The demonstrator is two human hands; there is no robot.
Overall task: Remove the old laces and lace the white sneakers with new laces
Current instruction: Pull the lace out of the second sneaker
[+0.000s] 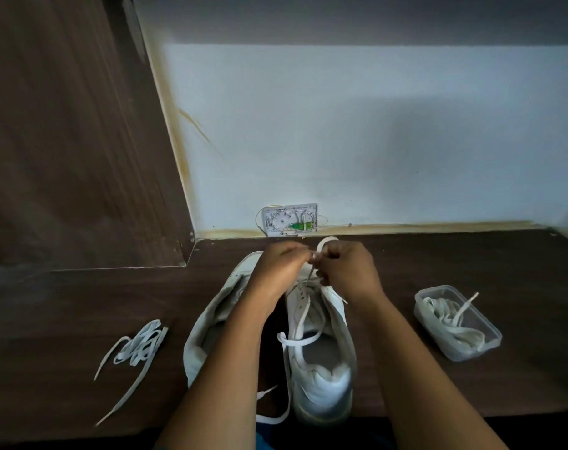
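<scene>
The right sneaker (321,378) stands at the lower middle of the frame, heel toward the camera and toe toward the wall. A white lace (300,339) runs through its eyelets. One stretch crosses the shoe's opening, hangs down its left side and curls on the table near the lower edge. Both hands meet over the toe end of this shoe. The left hand (281,267) and right hand (346,271) have their fingers curled and pinch the lace between them, with a small loop of it standing up just behind the knuckles.

The left sneaker (211,319) lies just beside the first, on its left. It leans outward and is partly hidden by the left forearm; no lace shows in it.

At the lower left a loose lace (139,345) lies bunched on the dark wooden table (65,303), its ends trailing toward the camera. At the right, well apart from the shoes, a clear plastic tub (490,345) holds a tangle of laces (451,316), one end poking up over the rim.

Behind the hands, an open white wiring box (290,219) sits at the foot of the pale wall. A dark wooden panel (65,125) fills the upper left.
</scene>
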